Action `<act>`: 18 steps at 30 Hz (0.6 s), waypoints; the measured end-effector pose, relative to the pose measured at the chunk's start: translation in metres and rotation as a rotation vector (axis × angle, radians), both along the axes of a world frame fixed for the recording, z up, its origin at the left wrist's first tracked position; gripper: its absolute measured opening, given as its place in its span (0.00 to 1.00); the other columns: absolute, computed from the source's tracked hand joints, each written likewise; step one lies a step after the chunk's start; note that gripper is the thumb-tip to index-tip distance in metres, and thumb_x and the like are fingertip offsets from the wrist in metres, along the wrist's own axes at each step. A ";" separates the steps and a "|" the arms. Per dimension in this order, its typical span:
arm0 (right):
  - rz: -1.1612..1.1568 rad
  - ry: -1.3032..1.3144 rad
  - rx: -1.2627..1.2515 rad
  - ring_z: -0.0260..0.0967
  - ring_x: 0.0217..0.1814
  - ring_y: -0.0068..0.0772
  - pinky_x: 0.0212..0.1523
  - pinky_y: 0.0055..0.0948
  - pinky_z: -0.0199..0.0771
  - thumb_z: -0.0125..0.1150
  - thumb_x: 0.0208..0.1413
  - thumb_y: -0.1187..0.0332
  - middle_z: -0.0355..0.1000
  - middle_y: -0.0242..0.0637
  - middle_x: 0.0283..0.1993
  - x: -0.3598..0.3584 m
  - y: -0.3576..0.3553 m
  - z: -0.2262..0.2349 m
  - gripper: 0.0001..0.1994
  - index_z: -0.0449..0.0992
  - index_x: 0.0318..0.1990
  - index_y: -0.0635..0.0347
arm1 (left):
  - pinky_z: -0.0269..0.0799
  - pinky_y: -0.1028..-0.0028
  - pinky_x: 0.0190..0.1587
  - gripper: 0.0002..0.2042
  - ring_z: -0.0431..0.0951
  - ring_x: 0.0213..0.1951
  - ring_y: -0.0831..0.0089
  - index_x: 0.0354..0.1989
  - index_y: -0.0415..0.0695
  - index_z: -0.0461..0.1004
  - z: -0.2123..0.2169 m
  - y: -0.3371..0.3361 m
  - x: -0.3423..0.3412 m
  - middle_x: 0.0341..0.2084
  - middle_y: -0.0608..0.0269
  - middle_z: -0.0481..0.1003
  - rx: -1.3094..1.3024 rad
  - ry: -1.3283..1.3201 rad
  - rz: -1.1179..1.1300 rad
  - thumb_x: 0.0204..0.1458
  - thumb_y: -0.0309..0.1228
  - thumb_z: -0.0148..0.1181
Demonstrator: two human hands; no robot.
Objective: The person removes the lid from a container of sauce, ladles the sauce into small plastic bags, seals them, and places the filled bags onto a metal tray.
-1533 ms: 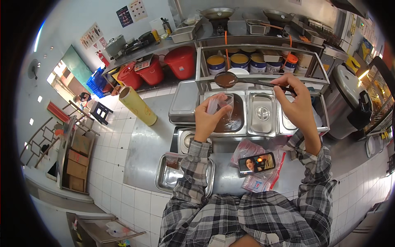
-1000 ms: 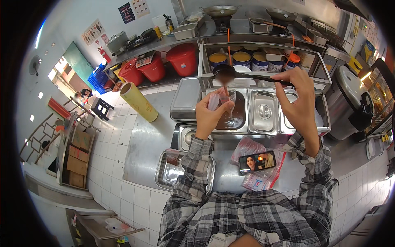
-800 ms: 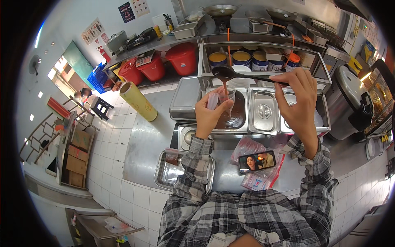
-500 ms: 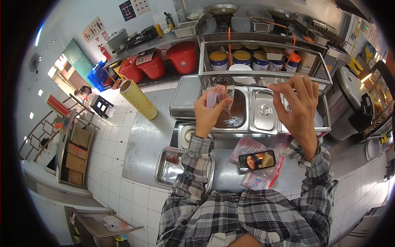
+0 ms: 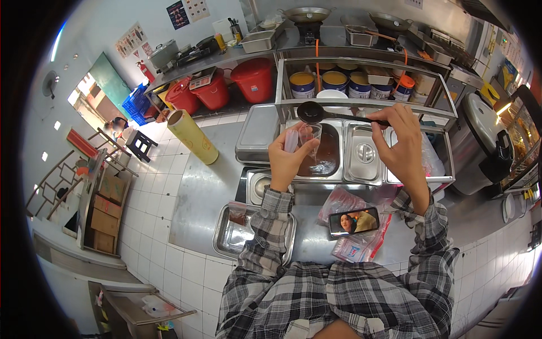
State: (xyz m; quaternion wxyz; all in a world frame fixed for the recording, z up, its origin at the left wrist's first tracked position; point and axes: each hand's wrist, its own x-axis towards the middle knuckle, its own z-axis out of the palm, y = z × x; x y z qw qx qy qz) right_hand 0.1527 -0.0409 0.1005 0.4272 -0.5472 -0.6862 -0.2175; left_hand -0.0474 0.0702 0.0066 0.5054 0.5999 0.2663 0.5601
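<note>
1. Here, at the far left, a white-tiled counter (image 5: 169, 175) runs along the room, with stacked cardboard boxes (image 5: 104, 217) below it and a yellow roll of wrap (image 5: 192, 137) lying on the tiles.
2. Behind the roll stand three red buckets (image 5: 253, 79) on a lower shelf.
3. A steel worktop (image 5: 203, 198) holds one empty metal tray (image 5: 234, 240) near the person's left sleeve.
4. The left hand (image 5: 288, 161) is closed around a small clear plastic cup (image 5: 307, 135), held over the open steel pan of dark sauce (image 5: 322, 158).
5. Just above the cup hangs one black ladle (image 5: 311, 113), its handle pinched in the fingers of the right hand (image 5: 403, 147).
6. One lidded pan (image 5: 364, 155) sits right of the sauce pan.
7. On the shelf behind stand four tubs (image 5: 303, 85) of yellowish sauce.
8. Nearer the body, one phone (image 5: 354, 221) with a lit screen lies on plastic bags (image 5: 355, 248).
9. Far right stands a rice cooker (image 5: 484, 127).
</note>
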 end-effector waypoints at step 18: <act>-0.011 0.015 -0.282 0.61 0.58 0.42 0.55 0.46 0.56 0.68 0.43 0.62 0.67 0.39 0.50 -0.037 0.015 -0.077 0.22 0.71 0.47 0.54 | 0.66 0.89 0.28 0.26 0.66 0.24 0.92 0.53 0.36 0.71 0.003 -0.038 0.000 0.40 0.61 0.78 -0.036 -0.019 0.041 0.43 0.25 0.71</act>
